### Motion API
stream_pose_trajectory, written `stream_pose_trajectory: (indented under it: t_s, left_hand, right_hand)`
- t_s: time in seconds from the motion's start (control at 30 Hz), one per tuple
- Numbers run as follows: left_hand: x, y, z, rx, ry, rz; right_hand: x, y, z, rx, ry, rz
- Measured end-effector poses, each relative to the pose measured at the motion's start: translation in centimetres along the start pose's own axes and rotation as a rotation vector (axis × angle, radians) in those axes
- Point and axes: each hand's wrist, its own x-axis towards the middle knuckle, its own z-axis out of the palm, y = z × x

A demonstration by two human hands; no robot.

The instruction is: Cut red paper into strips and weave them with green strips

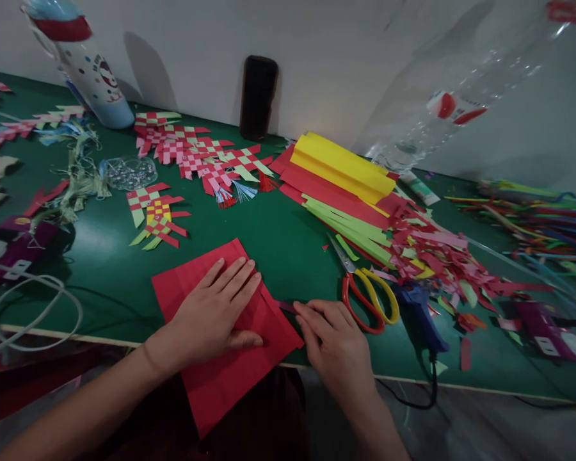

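Note:
My left hand [221,307] lies flat with fingers stretched over a folded red paper sheet [199,400], pressing it to the green table top. The sheet sits at an angle, and its near corner hangs past the table's front edge. At the sheet's right side, my right hand [336,339] is closed, thumb and forefinger pinching a thin purplish strip [285,307]. Most of this strip is hidden, and its kind is unclear. Scissors [369,288] with one red and one yellow handle lie just beyond my right hand, blades pointing away.
Woven paper fish [187,150] spread across the back. Yellow paper [340,166], green strips [350,230] and scraps [427,243] lie to the right, near a blue glue gun [422,314]. A phone [259,96], a flask [86,70] and a clear bottle [461,96] stand along the wall.

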Motion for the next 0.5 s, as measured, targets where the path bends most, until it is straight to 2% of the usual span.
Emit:
stream_pose_trajectory:
  t_s: [0.5]
  left_hand:
    - [0.03, 0.07, -0.05, -0.005, 0.016, 0.002]
  right_hand:
    - [0.92, 0.29, 0.62, 0.012, 0.007, -0.014]
